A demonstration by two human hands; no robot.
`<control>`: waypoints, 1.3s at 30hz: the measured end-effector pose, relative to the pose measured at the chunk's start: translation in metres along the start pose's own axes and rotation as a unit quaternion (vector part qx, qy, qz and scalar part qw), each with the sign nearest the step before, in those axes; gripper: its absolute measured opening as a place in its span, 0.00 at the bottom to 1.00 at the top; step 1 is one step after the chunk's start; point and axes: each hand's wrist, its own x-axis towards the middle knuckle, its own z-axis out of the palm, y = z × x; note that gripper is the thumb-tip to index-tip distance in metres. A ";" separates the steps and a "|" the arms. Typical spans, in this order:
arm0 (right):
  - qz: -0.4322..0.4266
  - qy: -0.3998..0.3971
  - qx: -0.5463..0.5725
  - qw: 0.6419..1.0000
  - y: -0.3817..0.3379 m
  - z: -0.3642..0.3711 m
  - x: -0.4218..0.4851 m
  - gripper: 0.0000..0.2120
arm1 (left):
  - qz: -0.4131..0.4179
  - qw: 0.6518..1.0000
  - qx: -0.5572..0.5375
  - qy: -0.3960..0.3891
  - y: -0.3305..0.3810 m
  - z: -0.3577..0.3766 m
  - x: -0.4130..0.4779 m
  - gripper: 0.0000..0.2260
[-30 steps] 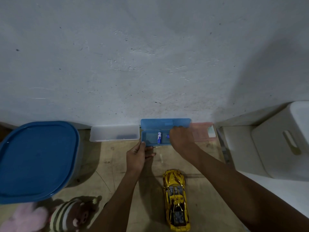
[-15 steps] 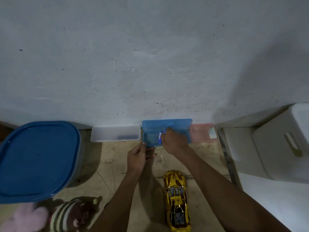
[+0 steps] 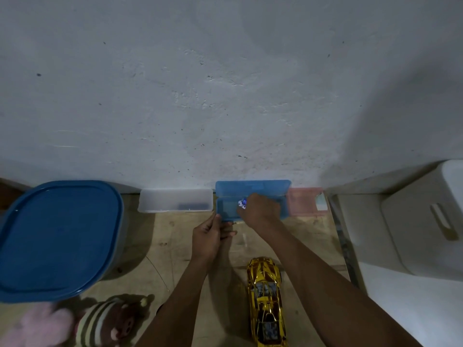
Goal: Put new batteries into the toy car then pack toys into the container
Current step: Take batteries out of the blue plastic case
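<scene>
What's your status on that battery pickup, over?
Left hand holds blue case by its near corner. Right hand pinches a battery inside it. Gold toy car untouched nearby. Nothing blocking.

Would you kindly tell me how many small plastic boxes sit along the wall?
3: a translucent white rectangular box leftmost; an open blue rectangular box in the middle, where the right hand pinches a blue-white battery; a pink box rightmost. None appears hidden.

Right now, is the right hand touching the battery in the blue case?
Touching. The head view shows the right hand inside the open blue case, its fingers curled round the battery, with no gap between them.
</scene>
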 end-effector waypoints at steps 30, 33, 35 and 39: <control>-0.205 0.010 0.050 0.977 0.050 0.023 -0.037 0.19 | -0.017 1.000 0.000 0.022 0.006 0.005 0.000 0.17; -0.229 -0.015 0.049 0.972 0.050 0.027 -0.034 0.21 | -0.018 1.000 0.008 0.022 0.007 0.005 0.001 0.17; -0.234 -0.019 0.051 0.971 0.052 0.030 -0.033 0.23 | -0.018 1.000 0.010 0.022 0.007 0.005 0.001 0.16; -0.230 0.015 0.085 0.969 0.059 0.034 -0.035 0.20 | -0.026 0.999 0.003 0.024 0.005 0.006 0.001 0.15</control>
